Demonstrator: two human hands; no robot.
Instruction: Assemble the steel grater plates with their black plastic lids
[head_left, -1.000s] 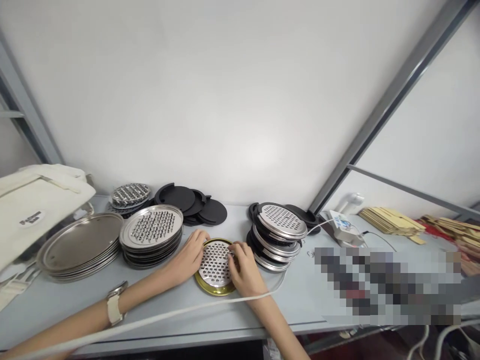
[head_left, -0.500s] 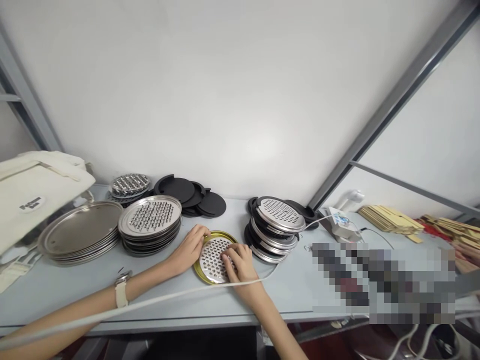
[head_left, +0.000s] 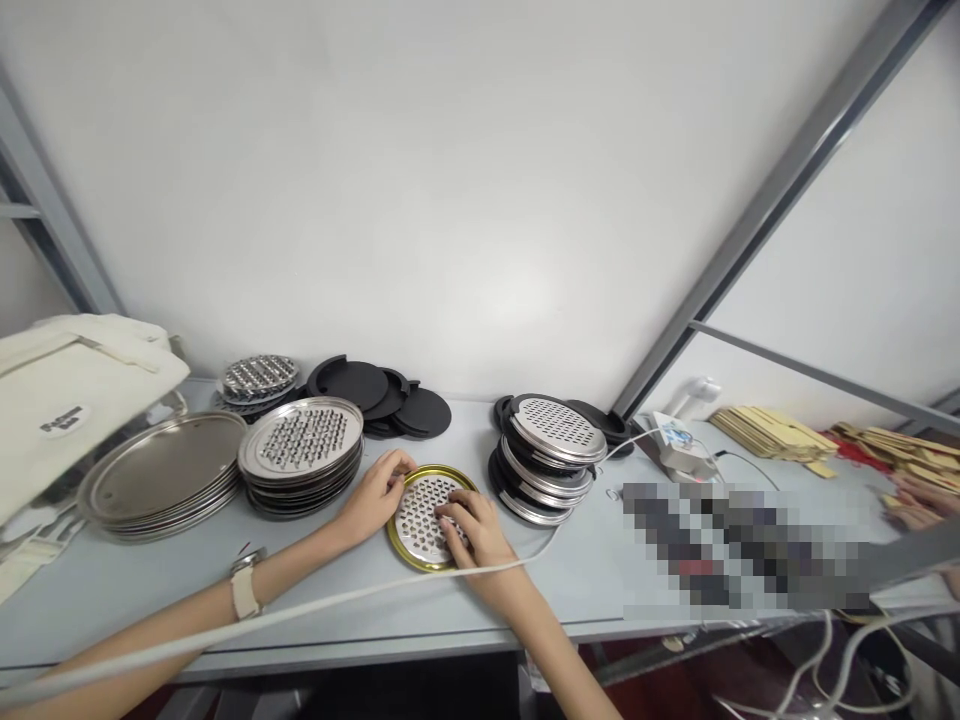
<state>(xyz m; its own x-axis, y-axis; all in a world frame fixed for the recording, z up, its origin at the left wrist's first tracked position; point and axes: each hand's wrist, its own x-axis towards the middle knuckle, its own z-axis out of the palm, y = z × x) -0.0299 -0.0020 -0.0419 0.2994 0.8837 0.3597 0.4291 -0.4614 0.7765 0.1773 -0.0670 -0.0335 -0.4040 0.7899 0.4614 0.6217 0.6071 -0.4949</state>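
Note:
A round perforated metal disc (head_left: 424, 513) lies inside a gold-rimmed round tray (head_left: 409, 560) on the bench. At the tray's upper left edge is my left hand (head_left: 376, 497), its fingers bent together against the rim. My right hand (head_left: 480, 540) rests over the right side of the disc, fingers spread and curved, with the fingertips on the perforated surface. A stack of grater discs (head_left: 301, 440) stands left of the tray. To the right is another stack of perforated discs and black rings (head_left: 561, 430).
Large round metal trays (head_left: 169, 470) are stacked at left beside a cream bag (head_left: 67, 400). Black discs (head_left: 421, 411) lie near the wall. A white cable (head_left: 330, 603) crosses before my forearms. Wooden pieces (head_left: 772, 435) and another person's hand (head_left: 919, 503) are at right.
The disc has shifted slightly left within the tray, and my right hand has moved slightly left with it. My left fingers have curled slightly at the rim. The other person's hand has moved left.

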